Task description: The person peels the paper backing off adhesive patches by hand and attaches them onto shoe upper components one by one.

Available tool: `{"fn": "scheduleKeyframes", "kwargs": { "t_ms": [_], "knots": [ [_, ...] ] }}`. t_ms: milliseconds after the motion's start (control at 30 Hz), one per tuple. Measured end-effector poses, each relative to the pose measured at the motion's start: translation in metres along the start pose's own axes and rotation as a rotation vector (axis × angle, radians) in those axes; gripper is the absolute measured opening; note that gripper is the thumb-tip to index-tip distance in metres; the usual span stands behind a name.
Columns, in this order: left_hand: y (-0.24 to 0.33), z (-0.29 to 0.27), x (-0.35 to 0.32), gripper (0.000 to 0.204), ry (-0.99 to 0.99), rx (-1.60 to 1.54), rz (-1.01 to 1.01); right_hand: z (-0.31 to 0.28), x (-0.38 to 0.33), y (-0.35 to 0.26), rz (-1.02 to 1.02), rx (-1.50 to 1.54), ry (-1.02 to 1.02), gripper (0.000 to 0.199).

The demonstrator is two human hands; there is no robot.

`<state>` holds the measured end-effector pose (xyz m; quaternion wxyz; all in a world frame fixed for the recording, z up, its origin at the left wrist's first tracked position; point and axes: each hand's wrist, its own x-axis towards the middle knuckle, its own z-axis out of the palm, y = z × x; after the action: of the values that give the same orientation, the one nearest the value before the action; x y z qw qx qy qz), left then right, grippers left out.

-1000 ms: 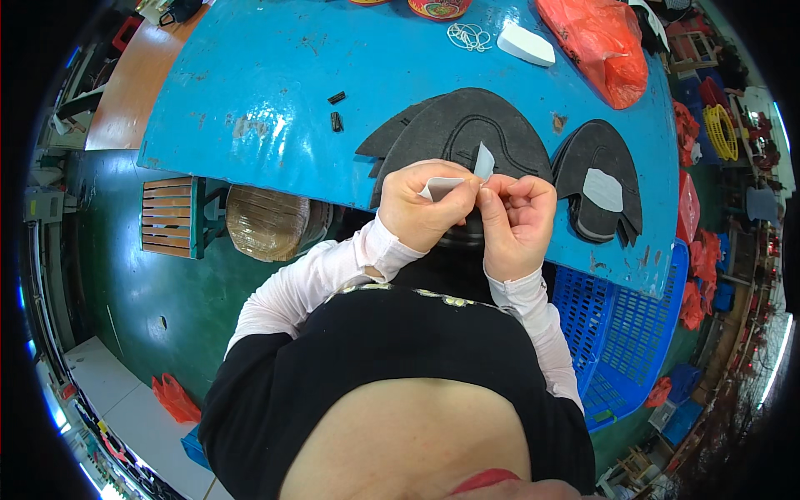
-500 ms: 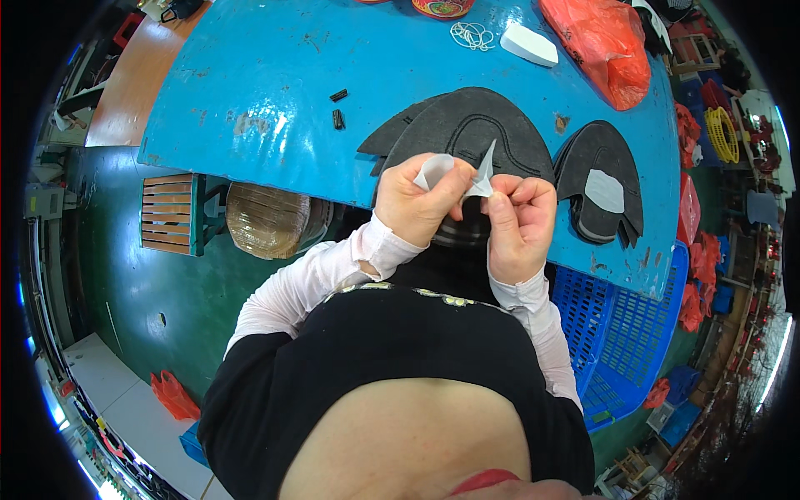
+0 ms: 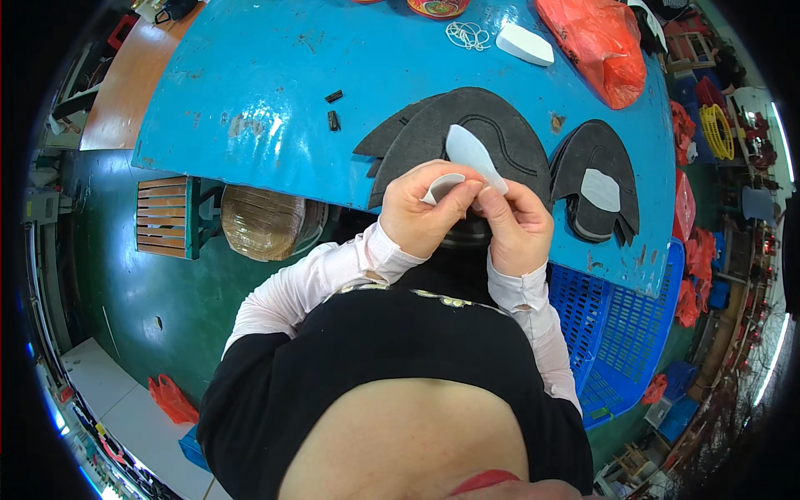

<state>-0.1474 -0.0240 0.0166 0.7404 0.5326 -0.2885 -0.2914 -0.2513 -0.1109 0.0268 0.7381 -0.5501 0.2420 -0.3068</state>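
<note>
Close together over the table's near edge, both my hands are closed in a pinch, their fingertips touching. My left hand [image 3: 421, 208] grips a curled white sheet [image 3: 443, 187] between thumb and fingers. Between the thumb and fingers of my right hand [image 3: 521, 229] is the lower end of a thin white leaf-shaped patch [image 3: 472, 152], which stands up and away from the hands. Whether the two white pieces join is hidden by my fingers. Just beyond lies a stack of black, arch-shaped padded pieces [image 3: 500, 117] with curved grooves.
A second black stack [image 3: 608, 146] with a pale patch [image 3: 601, 190] on it lies right on the blue table [image 3: 250, 92]. Farther back are a white block [image 3: 525, 44], white string [image 3: 467, 35] and a red plastic bag [image 3: 604, 58]. A blue basket [image 3: 625, 350] stands below right.
The white patch at my right fingertips has turned from a narrow, folded edge to a broad, upright face. My hands have drawn slightly closer together.
</note>
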Motion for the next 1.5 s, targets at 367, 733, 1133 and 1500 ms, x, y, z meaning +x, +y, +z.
{"fn": "scheduleKeyframes", "kwargs": {
  "t_ms": [367,733,1133,1500],
  "knots": [
    [0.027,-0.07,0.021,0.022,0.079,-0.154,-0.227,-0.054,-0.004,-0.028,0.061,0.268,0.13,0.014],
    [0.013,-0.014,0.027,0.025,-0.449,0.326,0.295,-0.01,-0.004,-0.02,-0.089,0.012,-0.088,0.013],
    [0.021,-0.09,0.04,0.005,-0.177,-0.401,0.007,-0.076,0.0,-0.038,0.224,0.336,-0.064,0.008],
    [0.061,-0.021,0.024,0.048,-0.352,0.525,0.369,-0.035,0.019,-0.068,0.134,-0.249,-0.325,0.015]
  ]
}}
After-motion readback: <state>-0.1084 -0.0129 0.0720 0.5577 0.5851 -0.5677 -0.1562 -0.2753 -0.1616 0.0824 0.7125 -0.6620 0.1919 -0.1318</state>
